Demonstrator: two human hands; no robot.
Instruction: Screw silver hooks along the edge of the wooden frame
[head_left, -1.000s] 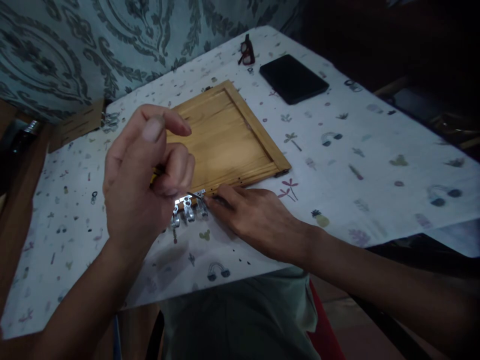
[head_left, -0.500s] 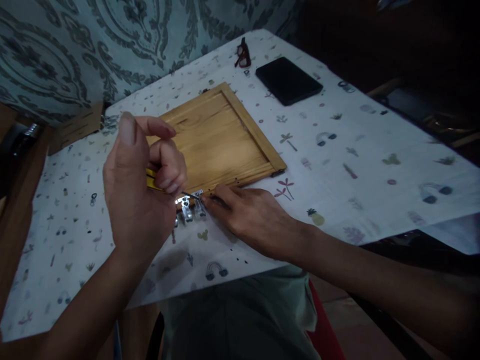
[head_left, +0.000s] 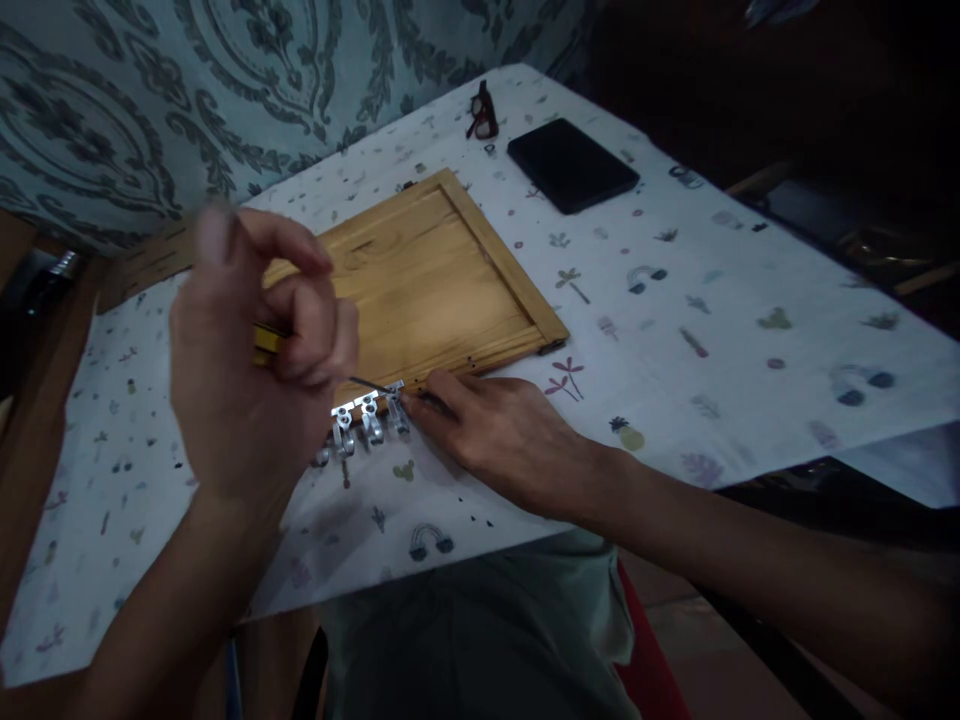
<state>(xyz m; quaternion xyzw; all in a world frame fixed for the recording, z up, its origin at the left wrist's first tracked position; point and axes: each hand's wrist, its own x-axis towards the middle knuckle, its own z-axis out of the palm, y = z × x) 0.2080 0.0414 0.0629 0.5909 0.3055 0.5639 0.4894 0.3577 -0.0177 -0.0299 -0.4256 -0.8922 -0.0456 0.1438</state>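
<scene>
My left hand (head_left: 259,350) is closed around the yellow-and-black handle of a screwdriver (head_left: 268,343). Its thin shaft slants down to the right, the tip at the rightmost of several shiny metal hooks (head_left: 397,408). These hooks line the near edge of a framed wooden panel (head_left: 427,290), which lies flat under both hands. From the right, my right hand (head_left: 502,440) rests against that edge, its fingertips pinched at the same rightmost hook. A screw under the tip is too small to make out. My left hand hides the panel's left part.
A patterned white cloth (head_left: 675,400) covers the table. Behind the panel lie a black tablet (head_left: 571,165) and dark red folded glasses (head_left: 483,112). Cardboard (head_left: 142,262) sits at the far left beside a patterned wall (head_left: 277,70). Small dark holes dot the panel's near edge.
My left hand has moved left and turned with the screwdriver, uncovering more hooks. The screwdriver tip stays at the rightmost hook. My right hand has barely moved.
</scene>
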